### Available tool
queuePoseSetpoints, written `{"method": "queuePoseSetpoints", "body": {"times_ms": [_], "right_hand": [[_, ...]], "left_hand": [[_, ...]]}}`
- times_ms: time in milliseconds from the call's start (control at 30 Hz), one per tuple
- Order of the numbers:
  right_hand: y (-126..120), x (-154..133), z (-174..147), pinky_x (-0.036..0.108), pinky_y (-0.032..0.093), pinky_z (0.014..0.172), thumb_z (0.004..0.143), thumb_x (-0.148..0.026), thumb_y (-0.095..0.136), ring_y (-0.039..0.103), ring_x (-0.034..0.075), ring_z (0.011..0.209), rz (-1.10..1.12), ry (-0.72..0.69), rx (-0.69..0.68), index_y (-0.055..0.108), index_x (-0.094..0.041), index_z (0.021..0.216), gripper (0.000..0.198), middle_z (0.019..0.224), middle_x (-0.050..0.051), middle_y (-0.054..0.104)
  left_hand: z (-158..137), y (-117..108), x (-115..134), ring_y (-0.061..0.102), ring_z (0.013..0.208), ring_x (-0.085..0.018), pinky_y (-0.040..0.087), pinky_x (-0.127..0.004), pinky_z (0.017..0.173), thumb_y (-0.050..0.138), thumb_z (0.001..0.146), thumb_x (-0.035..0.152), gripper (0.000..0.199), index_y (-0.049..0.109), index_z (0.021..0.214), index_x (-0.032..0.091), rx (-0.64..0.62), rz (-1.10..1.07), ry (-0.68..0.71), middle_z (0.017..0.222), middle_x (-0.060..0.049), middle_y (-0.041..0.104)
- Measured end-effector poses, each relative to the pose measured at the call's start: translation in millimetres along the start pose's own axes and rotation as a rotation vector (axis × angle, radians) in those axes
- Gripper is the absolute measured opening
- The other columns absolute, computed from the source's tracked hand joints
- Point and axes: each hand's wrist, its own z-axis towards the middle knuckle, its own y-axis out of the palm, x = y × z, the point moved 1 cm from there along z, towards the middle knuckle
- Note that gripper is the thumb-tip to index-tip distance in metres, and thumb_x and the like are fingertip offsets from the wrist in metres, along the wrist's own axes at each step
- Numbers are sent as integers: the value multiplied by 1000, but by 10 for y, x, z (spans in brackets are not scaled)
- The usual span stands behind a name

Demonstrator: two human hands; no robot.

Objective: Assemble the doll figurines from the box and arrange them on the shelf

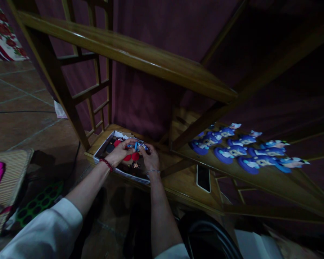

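Both hands meet above a shallow white-edged box (104,145) on the lower wooden shelf. My left hand (119,153), with a red bead bracelet at the wrist, pinches the blue base side of a small blue and white figurine (140,146). Fingers of my right hand (150,157), which has a thin bracelet at its wrist, grip the figurine's other end. Inside the box lie several figurines with red and dark parts, one small dark-haired figurine (135,164) among them. My hands partly cover the held figurine and the box.
Several blue figurines (230,153) stand in rows on the raised shelf at right. A phone (203,178) lies on the lower shelf. A wooden rail (129,52) crosses above my hands. A black chair (210,230) and a woven seat (12,180) are nearby.
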Motion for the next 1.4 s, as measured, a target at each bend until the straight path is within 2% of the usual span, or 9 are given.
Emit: {"method": "queuePoseSetpoints", "body": {"times_ms": [333,600,767,900,1067,1267,1400], "right_hand": [[-8,-39,-29,28,45,72,65,-45,59,57,15,74,-4,27,2,60,-21,86,33,84,0,65],[-62,-105,-107,27,45,77,67,-42,58,58,16,82,-8,-58,-24,62,-22,91,32,91,0,65],[-164,-160,-259,28,47,77,69,-42,57,59,16,83,-37,-115,-41,62,-22,94,32,93,1,66],[-277,-268,-396,27,47,77,70,-40,58,60,16,82,-74,-193,-45,63,-23,94,30,93,2,66],[-416,-497,-583,26,47,76,71,-37,57,60,15,81,-104,-265,-84,63,-23,94,27,92,1,66],[-572,-797,-816,26,48,72,71,-33,58,61,15,76,-145,-325,-133,64,-23,93,25,89,1,66],[-682,-998,-980,26,47,75,71,-30,59,60,15,80,-213,-424,-144,64,-24,91,22,89,1,66]], "left_hand": [[-1,-10,-18,53,91,-15,37,-30,86,67,63,18,43,58,105,18,28,-6,-19,101,-6,58],[-75,18,-52,56,85,-14,40,-30,84,70,61,21,49,58,109,17,56,-105,-76,99,-6,60],[-269,155,21,58,84,-15,42,-30,81,72,59,20,51,58,108,17,115,-173,-138,100,-7,61],[-465,303,135,58,86,-16,43,-31,84,71,60,16,44,61,102,15,121,-277,-138,98,-7,63],[-697,434,254,59,85,-16,43,-33,87,68,64,12,32,64,96,14,110,-356,-128,94,-6,65],[-989,568,393,60,83,-15,42,-36,89,63,68,6,29,64,95,14,78,-435,-98,91,-6,66],[-1193,665,503,61,84,-15,43,-34,90,59,70,5,25,64,94,12,55,-462,-110,91,-6,66]]}}
